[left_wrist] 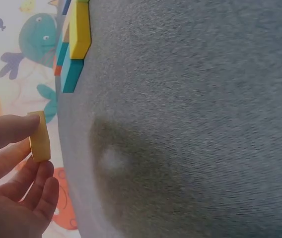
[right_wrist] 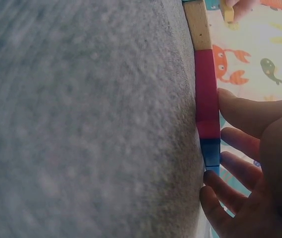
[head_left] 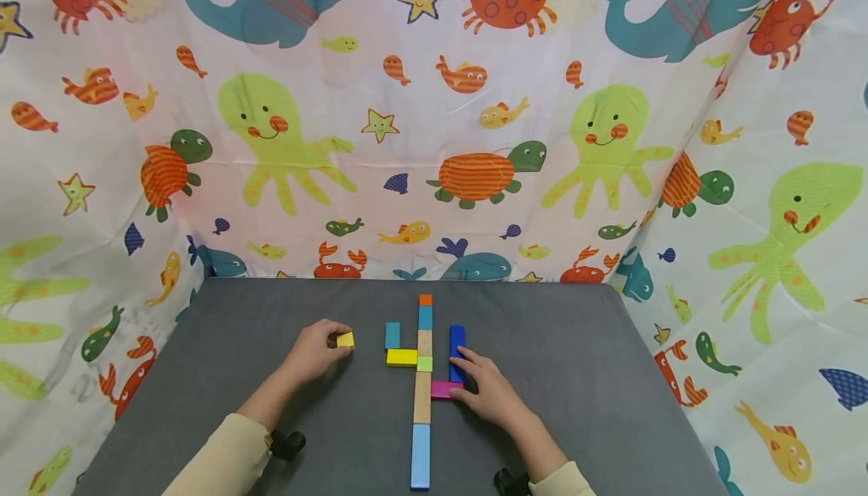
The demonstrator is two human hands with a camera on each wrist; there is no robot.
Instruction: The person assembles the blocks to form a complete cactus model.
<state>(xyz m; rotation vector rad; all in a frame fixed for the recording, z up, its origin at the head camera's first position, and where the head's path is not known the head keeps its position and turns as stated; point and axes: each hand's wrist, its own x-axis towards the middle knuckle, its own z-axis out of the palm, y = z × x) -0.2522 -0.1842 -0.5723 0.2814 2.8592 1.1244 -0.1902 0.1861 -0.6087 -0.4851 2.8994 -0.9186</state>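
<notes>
My left hand (head_left: 313, 353) pinches a small yellow block (head_left: 346, 341) between thumb and fingers, left of the laid-out blocks. In the left wrist view that yellow block (left_wrist: 40, 138) is held above the grey table. My right hand (head_left: 495, 392) rests by the right side of the layout with fingers extended. Its fingertips touch a dark blue block (head_left: 457, 338), and the thumb lies at a magenta block (head_left: 444, 390). In the right wrist view the thumb is against the magenta block (right_wrist: 207, 91) and the fingers spread beside the dark blue block (right_wrist: 210, 151).
A column of blocks runs up the grey table (head_left: 563, 345): light blue (head_left: 420, 454), wooden (head_left: 423, 398), green (head_left: 424, 364), wooden (head_left: 424, 341), blue (head_left: 425, 318), orange (head_left: 426, 300). Left of it lie a bright yellow block (head_left: 401, 358) and a teal block (head_left: 392, 335). A sea-animal curtain (head_left: 407, 202) stands behind.
</notes>
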